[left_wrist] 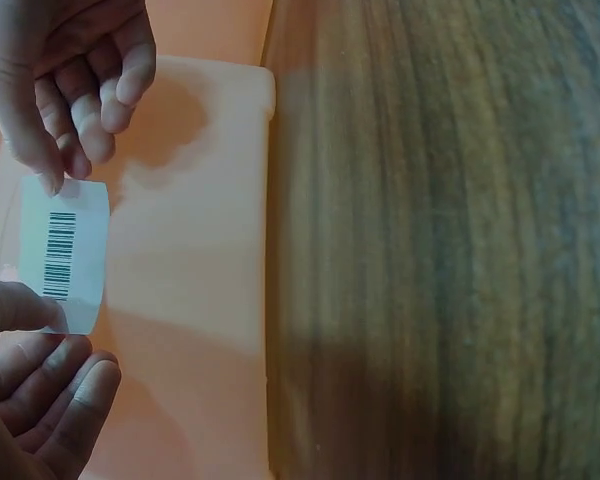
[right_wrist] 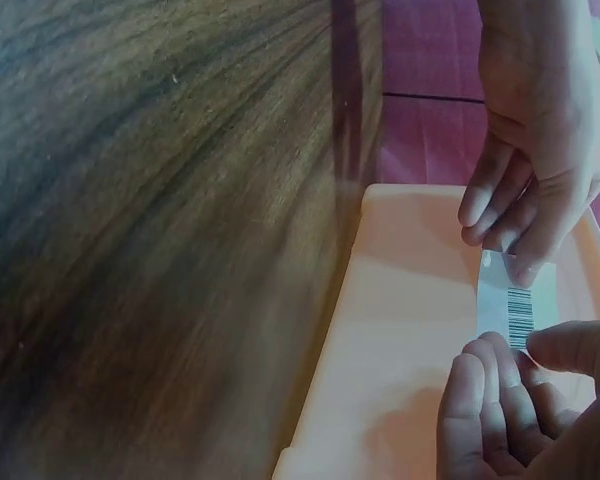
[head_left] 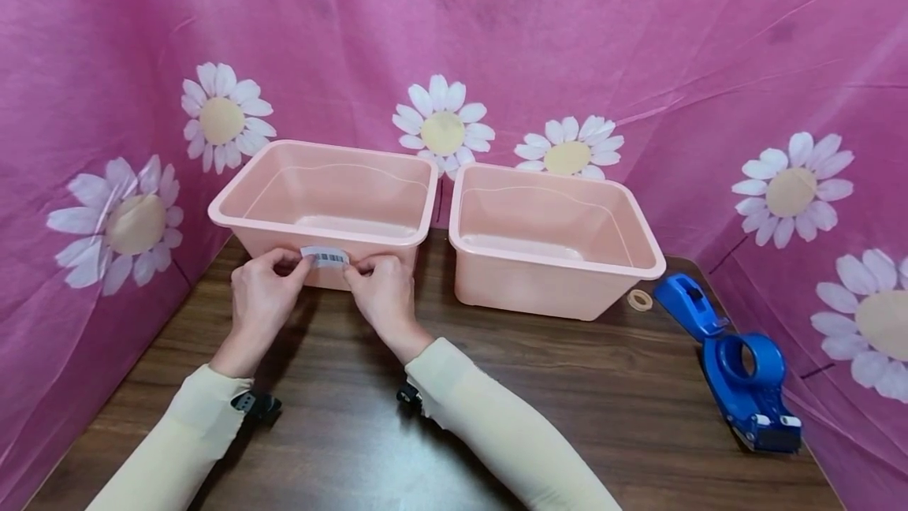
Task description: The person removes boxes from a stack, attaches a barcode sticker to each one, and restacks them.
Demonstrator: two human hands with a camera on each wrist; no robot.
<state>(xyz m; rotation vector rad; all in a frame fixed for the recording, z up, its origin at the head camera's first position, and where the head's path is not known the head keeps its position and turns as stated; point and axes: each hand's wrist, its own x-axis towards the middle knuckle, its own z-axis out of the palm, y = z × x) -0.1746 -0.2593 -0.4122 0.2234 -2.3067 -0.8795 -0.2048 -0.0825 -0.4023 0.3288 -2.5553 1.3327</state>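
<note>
Pinching barcode label (head_left: 325,257): both hands (head_left: 262,298) (head_left: 386,298); head view alone shows tape dispenser (head_left: 743,397).

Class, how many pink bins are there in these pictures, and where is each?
2. The left bin has the barcode label held at its front; the right bin stands beside it, near the blue tape dispenser. No third bin shows.

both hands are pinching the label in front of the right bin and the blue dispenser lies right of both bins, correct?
No: the head view shows the label in front of the left bin, not the right bin. The left hand and right hand do pinch it, and the dispenser lies right of both.
</note>
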